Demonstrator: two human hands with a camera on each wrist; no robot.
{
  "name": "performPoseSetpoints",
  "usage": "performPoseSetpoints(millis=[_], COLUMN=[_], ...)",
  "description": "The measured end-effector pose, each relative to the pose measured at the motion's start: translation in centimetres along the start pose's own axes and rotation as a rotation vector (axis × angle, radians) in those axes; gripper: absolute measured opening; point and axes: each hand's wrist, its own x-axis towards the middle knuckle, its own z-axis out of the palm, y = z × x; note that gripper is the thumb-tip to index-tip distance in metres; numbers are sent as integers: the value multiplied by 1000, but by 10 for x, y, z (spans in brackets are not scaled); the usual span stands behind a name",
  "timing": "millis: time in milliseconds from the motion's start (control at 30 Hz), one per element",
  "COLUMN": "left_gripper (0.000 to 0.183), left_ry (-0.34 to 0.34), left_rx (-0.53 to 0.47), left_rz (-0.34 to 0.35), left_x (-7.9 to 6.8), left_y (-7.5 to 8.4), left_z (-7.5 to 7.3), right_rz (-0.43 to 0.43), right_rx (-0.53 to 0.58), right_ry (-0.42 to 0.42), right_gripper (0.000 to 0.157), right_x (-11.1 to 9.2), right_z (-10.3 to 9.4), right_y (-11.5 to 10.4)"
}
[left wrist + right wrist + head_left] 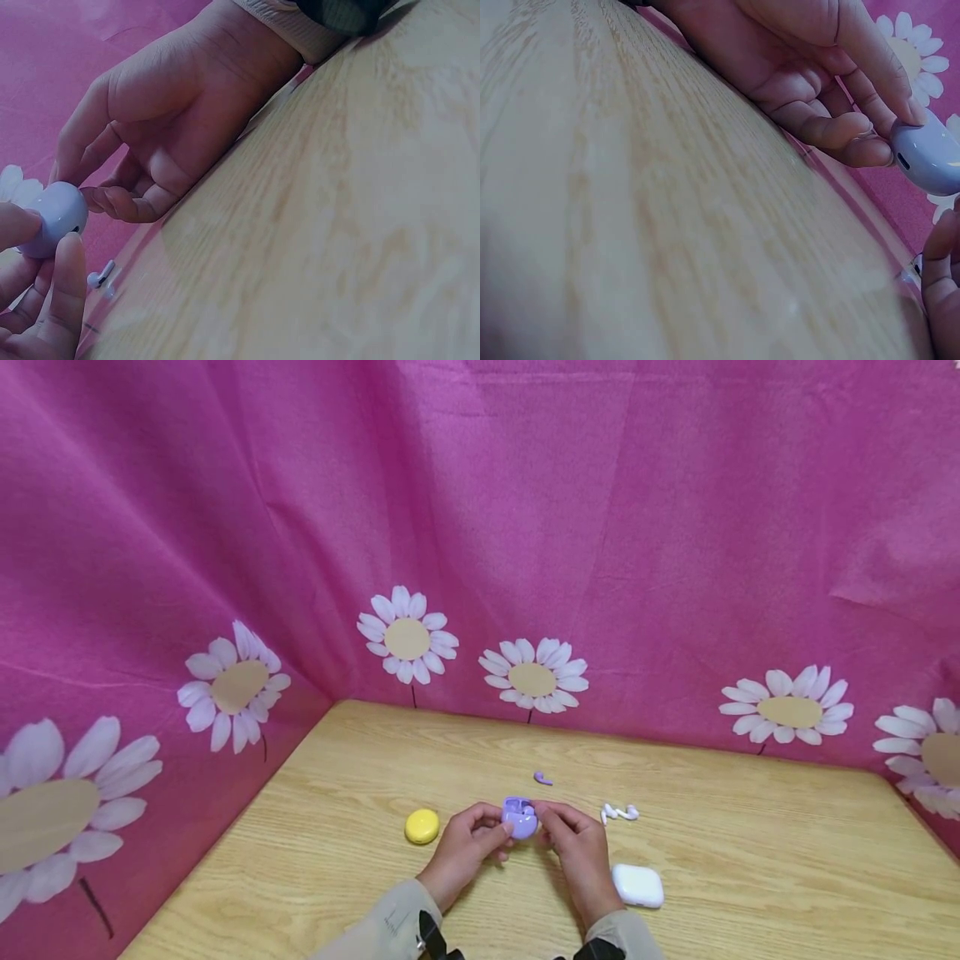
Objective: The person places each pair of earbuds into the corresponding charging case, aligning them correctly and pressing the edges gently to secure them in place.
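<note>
Above the table, my left hand [463, 850] grips a purple earbud case [519, 825] by its lower left, the thumb across its front. The case's lid stands raised. My right hand [579, 847] has its thumb and index finger at the case's right edge, pinching a purple earbud [529, 811] at the opening; the fingertips partly hide it. The left wrist view shows the underside of the case [61, 217] between both hands. In the right wrist view the left thumb lies on the glossy case [928, 154]. Another purple earbud [543, 778] lies on the table behind the case.
A round yellow case [422, 826] sits left of my left hand. Two white earbuds [619, 813] lie to the right, and a closed white earbud case [638, 886] is beside my right wrist. A pink flowered cloth [600, 527] rises behind the wooden table [322, 827].
</note>
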Motion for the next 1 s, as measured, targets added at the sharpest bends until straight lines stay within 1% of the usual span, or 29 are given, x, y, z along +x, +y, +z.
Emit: performPoseSetpoints(millis=[133,300,567,733,1000], left_gripper=[28,28,28,28,28], left_ry=[-4,-4,-11,-12,-8], left_rx=[-4,-4,-13,-10,-13], left_rz=[2,4,1,8,12], left_x=[0,1,0,1,2], left_y=[0,0,-1,-1,-2], left_z=[0,0,-1,-1,1], right_rz=[-2,-9,-38,-20,10], right_rx=[11,37,75,115,112], right_ry=[6,-3,2,6,31], right_gripper=[22,26,24,26,27], right_x=[0,0,0,0,2], right_z=[0,-1,1,1,-1], right_y=[0,-1,0,-1,-2])
